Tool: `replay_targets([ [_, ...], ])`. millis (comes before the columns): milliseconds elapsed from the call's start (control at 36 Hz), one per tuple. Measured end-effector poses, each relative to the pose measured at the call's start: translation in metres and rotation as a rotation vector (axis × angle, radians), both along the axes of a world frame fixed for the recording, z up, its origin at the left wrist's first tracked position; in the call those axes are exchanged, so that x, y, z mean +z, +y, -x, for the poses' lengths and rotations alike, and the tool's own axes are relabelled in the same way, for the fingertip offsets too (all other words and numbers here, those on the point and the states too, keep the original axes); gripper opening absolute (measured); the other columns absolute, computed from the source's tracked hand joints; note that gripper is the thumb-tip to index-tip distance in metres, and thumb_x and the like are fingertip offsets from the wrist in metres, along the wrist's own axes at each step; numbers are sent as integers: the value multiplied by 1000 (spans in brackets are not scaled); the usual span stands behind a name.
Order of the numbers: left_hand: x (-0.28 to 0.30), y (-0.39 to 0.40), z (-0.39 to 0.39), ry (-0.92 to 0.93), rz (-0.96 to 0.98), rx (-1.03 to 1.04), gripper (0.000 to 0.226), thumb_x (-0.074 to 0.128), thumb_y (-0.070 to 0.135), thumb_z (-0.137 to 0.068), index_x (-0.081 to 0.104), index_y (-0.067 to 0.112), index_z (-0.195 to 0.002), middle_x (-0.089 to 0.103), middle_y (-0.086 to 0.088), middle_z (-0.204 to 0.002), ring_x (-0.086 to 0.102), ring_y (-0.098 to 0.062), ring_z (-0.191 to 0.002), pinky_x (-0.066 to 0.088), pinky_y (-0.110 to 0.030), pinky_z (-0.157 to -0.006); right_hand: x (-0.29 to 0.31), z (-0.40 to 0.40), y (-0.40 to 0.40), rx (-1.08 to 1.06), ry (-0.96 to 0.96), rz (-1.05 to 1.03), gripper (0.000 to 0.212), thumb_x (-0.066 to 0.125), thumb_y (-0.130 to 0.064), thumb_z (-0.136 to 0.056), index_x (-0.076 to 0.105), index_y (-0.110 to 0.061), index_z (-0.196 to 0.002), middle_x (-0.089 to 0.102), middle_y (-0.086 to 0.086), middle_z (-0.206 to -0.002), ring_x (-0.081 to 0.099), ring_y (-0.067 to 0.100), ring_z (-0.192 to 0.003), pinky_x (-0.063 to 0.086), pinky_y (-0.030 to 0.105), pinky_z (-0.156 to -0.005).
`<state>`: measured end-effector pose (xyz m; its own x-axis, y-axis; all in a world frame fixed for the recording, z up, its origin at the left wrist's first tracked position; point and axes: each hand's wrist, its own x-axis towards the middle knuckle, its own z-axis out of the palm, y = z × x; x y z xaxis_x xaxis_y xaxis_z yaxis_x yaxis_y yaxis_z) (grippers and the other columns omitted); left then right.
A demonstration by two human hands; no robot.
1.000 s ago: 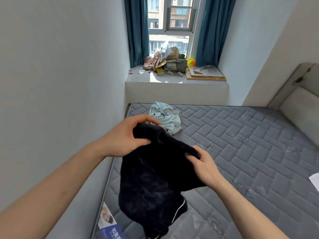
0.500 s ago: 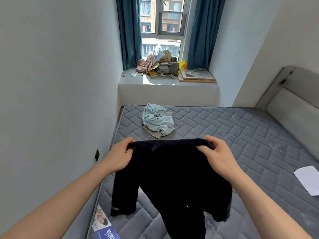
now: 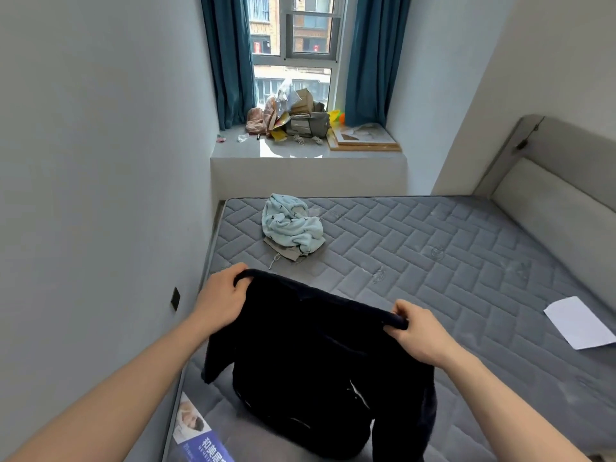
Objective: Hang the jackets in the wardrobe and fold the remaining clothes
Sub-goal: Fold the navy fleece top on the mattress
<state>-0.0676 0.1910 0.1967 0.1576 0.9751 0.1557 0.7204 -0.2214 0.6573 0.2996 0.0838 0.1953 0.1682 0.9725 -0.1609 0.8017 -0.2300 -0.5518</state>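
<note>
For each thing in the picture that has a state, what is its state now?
Black garment: held up by its top edge, lower part on the mattress.
Left hand: grips the garment.
Right hand: grips the garment.
Light blue cloth: crumpled.
White paper: lying flat.
Curtains: drawn apart.

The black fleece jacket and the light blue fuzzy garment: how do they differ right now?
The black fleece jacket is held spread by the left hand and right hand; the light blue fuzzy garment lies crumpled, untouched. The jacket sits nearer and looks larger. Both touch the grey quilted mattress.
</note>
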Motion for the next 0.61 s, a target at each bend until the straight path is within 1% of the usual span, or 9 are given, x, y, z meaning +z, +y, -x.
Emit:
replay_targets([
  [83,5,6,-2,-44,-56,59,16,52,23,-100,63,27,-89,65,10,-77,58,-8,-72,44,-29,-65,-5,-7,-3,-7,-62,74,18,57,-6,-77,47,-21,-74,61,-2,-71,60,24,-75,44,35,-65],
  [139,5,9,3,-52,-84,101,14,54,29,-100,64,28,-90,66,9,-78,59,-12,-72,44,-32,-66,-10,-12,-8,-32,-92,133,18,49,-1,-74,48,-18,-76,62,2,-76,60,27,-78,43,35,-65],
  [222,-2,5,14,54,-107,101,17,57,45,-95,65,32,-87,63,14,-71,57,-14,-68,41,-30,-59,-26,-17,-19,-126,-43,196,19,44,2,-79,45,-17,-80,61,6,-78,55,24,-73,38,33,-61],
  [278,-9,-5,20,146,-94,116,28,51,60,-89,65,37,-84,56,20,-64,52,-12,-65,36,-27,-55,-38,-18,-29,-209,36,215,17,46,-1,-86,45,-18,-82,61,3,-78,53,18,-70,38,30,-58],
  [389,-28,-28,37,260,19,190,59,31,80,-78,72,39,-88,53,19,-63,49,-15,-65,41,-31,-60,-54,-18,-46,-271,226,177,13,59,-19,-96,51,-17,-87,60,0,-78,52,13,-68,38,29,-59],
  [444,-37,-42,46,251,79,217,67,26,85,-74,71,37,-79,55,18,-60,49,-13,-60,40,-30,-56,-53,-18,-52,-265,276,144,14,60,-25,-98,56,-13,-94,62,-1,-80,54,12,-69,40,28,-60],
  [472,-40,-50,50,240,97,236,72,24,87,-73,69,31,-72,57,14,-59,50,-13,-57,39,-30,-54,-51,-17,-54,-259,295,124,16,60,-27,-99,58,-12,-95,63,-2,-80,56,12,-69,41,27,-59],
  [528,-43,-66,56,230,123,264,81,23,90,-71,65,21,-62,60,6,-57,54,-15,-57,38,-30,-52,-47,-17,-60,-248,336,72,18,62,-29,-98,61,-12,-92,63,-5,-75,58,10,-67,43,24,-57],
  [611,-44,-91,65,309,189,297,84,21,92,-72,63,21,-59,59,4,-58,54,-18,-57,38,-30,-53,-36,-17,-73,-240,368,-12,26,68,-33,-92,59,-12,-79,60,-10,-62,55,5,-57,41,17,-51],
])
